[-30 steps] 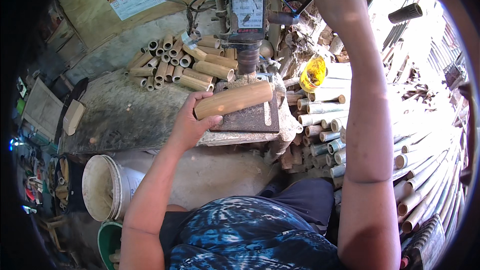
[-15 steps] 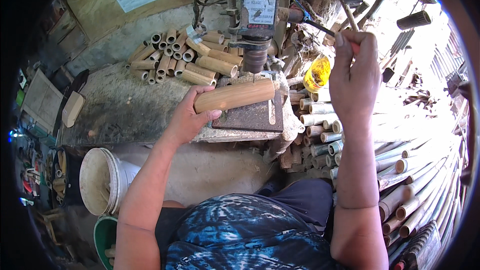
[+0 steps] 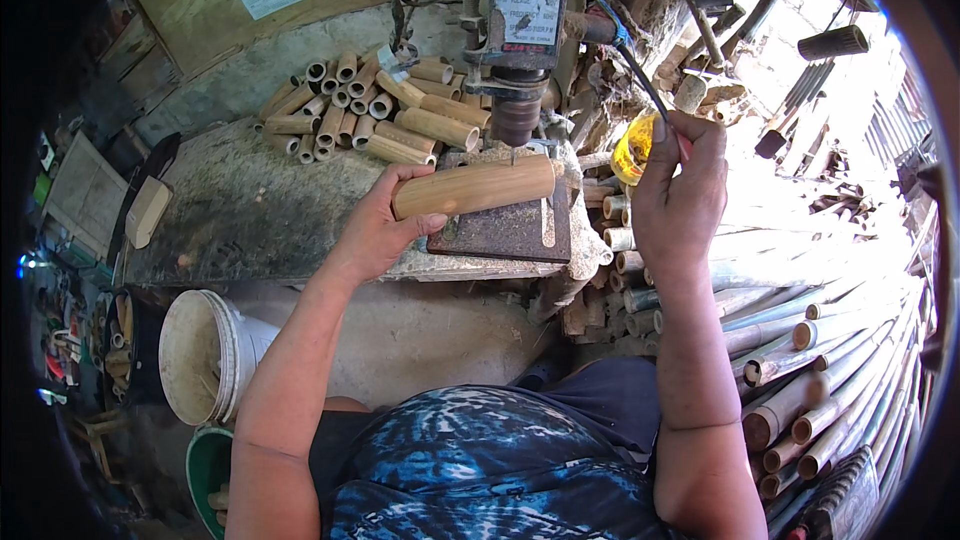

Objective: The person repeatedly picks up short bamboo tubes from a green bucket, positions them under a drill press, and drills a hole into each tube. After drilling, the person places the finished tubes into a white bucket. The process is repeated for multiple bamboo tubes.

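Note:
My left hand (image 3: 385,225) grips one end of a short bamboo tube (image 3: 480,187), which lies on its side over the dark base plate (image 3: 500,240) of a drill press (image 3: 520,20). The thin drill bit (image 3: 513,155) reaches down to the tube's upper side; whether its tip is inside the bamboo I cannot tell. My right hand (image 3: 685,190) is closed around the end of the press's feed lever (image 3: 640,75), a dark rod with a reddish grip mostly hidden by my fingers.
Cut bamboo tubes (image 3: 350,105) are piled on the dusty workbench (image 3: 250,205) behind my left hand. Long bamboo poles (image 3: 850,380) are stacked at the right, near a yellow container (image 3: 632,148). A white bucket (image 3: 190,360) and a green bucket (image 3: 203,460) stand at lower left.
My right hand has pulled the lever downward and slightly left, and the drill bit has come down to the tube. My left hand keeps its grip on the bamboo.

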Demonstrator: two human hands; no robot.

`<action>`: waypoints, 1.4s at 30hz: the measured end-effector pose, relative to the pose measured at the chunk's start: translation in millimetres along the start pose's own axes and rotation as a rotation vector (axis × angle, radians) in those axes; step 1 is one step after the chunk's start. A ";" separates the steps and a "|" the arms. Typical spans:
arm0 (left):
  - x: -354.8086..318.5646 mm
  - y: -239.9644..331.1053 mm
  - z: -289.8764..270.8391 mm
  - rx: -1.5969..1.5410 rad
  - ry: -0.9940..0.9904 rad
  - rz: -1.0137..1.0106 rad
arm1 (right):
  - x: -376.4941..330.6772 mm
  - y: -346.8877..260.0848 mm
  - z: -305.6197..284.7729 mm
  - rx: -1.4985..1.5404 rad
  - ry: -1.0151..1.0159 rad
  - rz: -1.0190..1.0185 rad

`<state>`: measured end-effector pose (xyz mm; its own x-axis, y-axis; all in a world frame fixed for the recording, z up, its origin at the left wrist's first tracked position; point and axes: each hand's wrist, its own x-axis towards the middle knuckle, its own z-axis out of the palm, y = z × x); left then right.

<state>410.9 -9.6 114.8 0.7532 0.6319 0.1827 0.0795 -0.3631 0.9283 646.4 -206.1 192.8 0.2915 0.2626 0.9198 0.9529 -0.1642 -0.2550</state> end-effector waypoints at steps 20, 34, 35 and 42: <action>1.5 -0.2 1.6 0.053 0.007 0.034 | -36.7 23.6 35.2 0.117 -0.197 0.225; 0.0 3.0 1.1 0.176 0.031 0.062 | 7.0 54.4 67.6 -0.170 -0.532 0.309; 1.1 2.3 0.8 0.162 0.023 0.058 | 2.4 43.7 47.8 -0.131 -0.507 0.251; 6.1 -1.5 4.7 0.062 -0.013 0.040 | 53.1 -4.4 -42.7 -0.069 -0.025 -0.197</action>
<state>418.4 -8.3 113.0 0.7651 0.6071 0.2146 0.0890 -0.4297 0.8986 654.1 -232.1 255.5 0.1024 0.3196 0.9420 0.9840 -0.1715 -0.0487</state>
